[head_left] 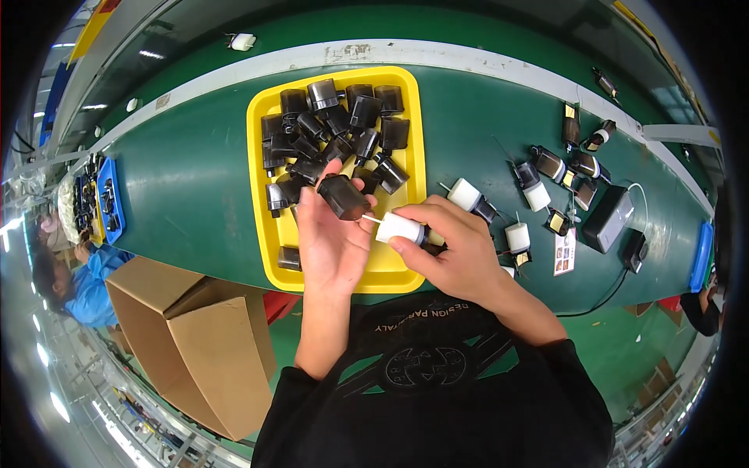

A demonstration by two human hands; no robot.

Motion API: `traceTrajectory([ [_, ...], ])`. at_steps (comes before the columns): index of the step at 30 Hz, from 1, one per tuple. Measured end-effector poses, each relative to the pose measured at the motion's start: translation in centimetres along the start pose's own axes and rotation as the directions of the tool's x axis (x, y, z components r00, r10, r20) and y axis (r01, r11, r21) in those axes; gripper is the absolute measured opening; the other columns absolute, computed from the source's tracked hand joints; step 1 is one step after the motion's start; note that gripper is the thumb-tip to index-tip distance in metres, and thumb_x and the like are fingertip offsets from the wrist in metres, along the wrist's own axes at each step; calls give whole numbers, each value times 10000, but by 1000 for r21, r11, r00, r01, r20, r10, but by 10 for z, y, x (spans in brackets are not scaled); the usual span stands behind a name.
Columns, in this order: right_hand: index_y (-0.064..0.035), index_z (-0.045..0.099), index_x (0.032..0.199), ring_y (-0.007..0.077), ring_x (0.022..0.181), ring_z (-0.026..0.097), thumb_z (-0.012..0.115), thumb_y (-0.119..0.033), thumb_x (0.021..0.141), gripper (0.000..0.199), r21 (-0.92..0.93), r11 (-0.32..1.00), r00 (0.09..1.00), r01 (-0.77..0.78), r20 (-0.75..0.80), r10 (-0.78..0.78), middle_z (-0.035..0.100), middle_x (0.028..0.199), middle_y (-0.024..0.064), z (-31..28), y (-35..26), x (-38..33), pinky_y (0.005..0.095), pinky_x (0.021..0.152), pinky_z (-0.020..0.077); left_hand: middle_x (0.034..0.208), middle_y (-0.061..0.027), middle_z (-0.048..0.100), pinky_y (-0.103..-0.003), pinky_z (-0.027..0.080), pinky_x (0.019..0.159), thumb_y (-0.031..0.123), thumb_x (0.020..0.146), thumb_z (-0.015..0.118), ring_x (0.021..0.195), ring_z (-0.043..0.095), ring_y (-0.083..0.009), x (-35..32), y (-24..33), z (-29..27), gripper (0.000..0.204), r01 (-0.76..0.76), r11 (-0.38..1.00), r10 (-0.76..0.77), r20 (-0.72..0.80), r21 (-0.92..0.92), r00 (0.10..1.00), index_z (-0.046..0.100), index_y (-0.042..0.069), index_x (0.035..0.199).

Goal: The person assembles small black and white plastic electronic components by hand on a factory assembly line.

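Over the yellow tray [257,183], my left hand [334,253] holds a dark see-through plastic housing [343,196] between its thumb and fingers. My right hand [462,248] pinches a white cylindrical part with a dark end [398,228]. A thin white stem sticks out of that part toward the lower right edge of the housing. Whether the stem touches or enters the housing, I cannot tell. Beneath and beyond my hands, several similar dark housings [364,111] lie heaped in the tray.
On the green table [187,179], several white-and-dark units [536,195] lie at the right. Near them are a black box-shaped device [608,220], a black adapter [634,251] and a printed card [565,253]. An open cardboard box [214,351] stands at lower left; a person in blue [94,288] is beyond it.
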State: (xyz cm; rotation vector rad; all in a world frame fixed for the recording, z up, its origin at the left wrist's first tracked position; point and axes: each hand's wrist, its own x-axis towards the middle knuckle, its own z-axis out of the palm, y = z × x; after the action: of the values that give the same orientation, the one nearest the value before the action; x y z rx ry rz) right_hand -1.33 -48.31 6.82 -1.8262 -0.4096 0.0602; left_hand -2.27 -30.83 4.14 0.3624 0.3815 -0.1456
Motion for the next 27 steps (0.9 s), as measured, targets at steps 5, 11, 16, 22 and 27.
traceTrajectory([
  [5,-13,629,983,179,619,575,760,-69,727,293,-19,1000,999,2,-38,-2,602,766,85,-4,-2,-1,275,549,448,1187,-166,546,-416,476,949,200,914,543,1084,565,-326,0,-7,19,501,-93,976,94,7,197,996,374,77,1370],
  [11,-8,612,985,192,537,567,770,-158,736,330,-89,995,996,54,-69,-60,591,757,90,-10,-2,-4,287,472,446,1281,-259,478,-451,435,1006,117,911,497,1177,516,-362,-15,-11,29,521,-188,947,192,7,262,981,320,66,1398],
  [16,4,608,964,200,530,563,743,-108,733,290,-107,984,980,141,-123,-154,589,749,93,-11,-6,-2,287,464,443,1240,-212,540,-423,445,992,19,904,561,1183,523,-322,-18,-15,24,467,-234,949,236,15,210,972,397,77,1337],
  [22,6,605,972,204,522,554,728,-90,734,285,-131,984,990,123,-57,-131,581,744,99,-11,-9,-4,291,455,433,1219,-195,564,-382,457,964,-1,884,587,1099,576,-250,-19,-18,29,447,-245,942,251,6,231,968,436,48,1302],
  [27,4,604,972,204,526,550,724,-88,739,278,-115,986,987,121,-88,-131,577,743,96,-14,-12,-1,293,454,426,1189,-193,571,-387,464,968,72,857,651,1081,579,-240,-24,-18,30,430,-261,888,268,36,379,963,474,20,1246],
])
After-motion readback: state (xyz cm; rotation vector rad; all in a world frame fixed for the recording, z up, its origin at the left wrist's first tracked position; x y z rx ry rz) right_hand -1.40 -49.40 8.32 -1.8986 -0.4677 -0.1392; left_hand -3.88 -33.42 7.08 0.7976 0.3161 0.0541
